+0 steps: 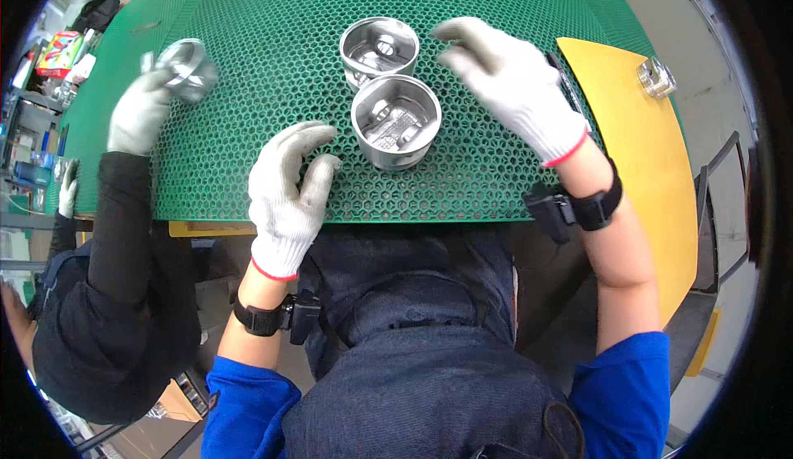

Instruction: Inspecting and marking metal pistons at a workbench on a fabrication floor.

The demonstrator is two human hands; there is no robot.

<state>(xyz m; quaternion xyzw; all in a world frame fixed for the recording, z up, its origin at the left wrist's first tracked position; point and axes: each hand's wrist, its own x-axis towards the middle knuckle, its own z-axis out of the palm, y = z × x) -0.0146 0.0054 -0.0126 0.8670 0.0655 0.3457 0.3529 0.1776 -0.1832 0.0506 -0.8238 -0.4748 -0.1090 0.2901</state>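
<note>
Two shiny metal engine pistons stand on the green mat with their hollow sides up. The near piston (396, 122) seems to touch or slightly overlap the far piston (379, 49) in this view. My left hand (289, 180), in a white knit glove, is left of the near piston, fingers curved and thumb apart, holding nothing. On the other side, my right hand (510, 79), gloved alike, hovers beside the far piston. Its fingers are bent and parted from the thumb, with a gap to the metal.
At the left, a co-worker's gloved hand (140, 112) holds another piston (188, 69), blurred. A yellow board (640, 145) lies along the right side, with a small clear-looking metallic object (657, 78) on it. A dark pen-like tool (567, 87) lies by my right hand.
</note>
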